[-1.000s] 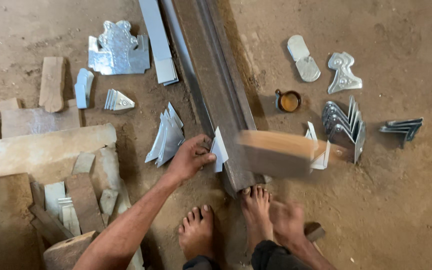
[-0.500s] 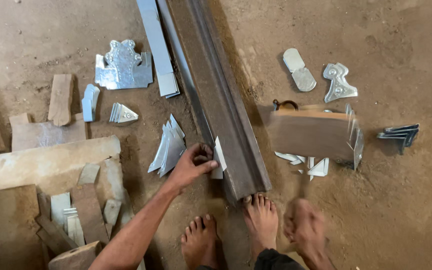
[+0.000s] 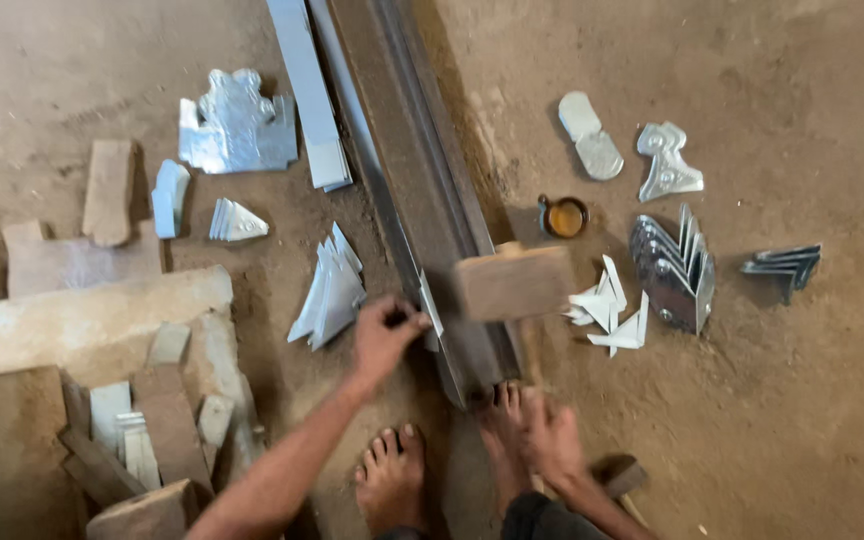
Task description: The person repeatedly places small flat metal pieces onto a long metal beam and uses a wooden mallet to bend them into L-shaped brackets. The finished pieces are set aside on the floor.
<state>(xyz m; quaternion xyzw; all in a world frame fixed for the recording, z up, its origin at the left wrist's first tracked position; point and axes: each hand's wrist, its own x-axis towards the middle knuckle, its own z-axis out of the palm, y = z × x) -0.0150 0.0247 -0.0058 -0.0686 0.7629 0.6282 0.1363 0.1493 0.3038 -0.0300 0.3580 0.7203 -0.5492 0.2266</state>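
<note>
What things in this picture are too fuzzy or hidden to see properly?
Head view only:
- Right hand: motion-blurred, so its grip on the handle cannot be told.
- Wooden mallet: head smeared by motion; whether it touches the metal rail is unclear.
- Small sheet-metal piece: partly covered by the left hand.
- Small round tin: too small to tell its contents.
- Metal rail: cut off by the top edge.

We see a pale brown wooden mallet head, a dark grey steel rail, shiny silver sheet-metal cutouts upper left, and a reddish-brown dirt floor.
</note>
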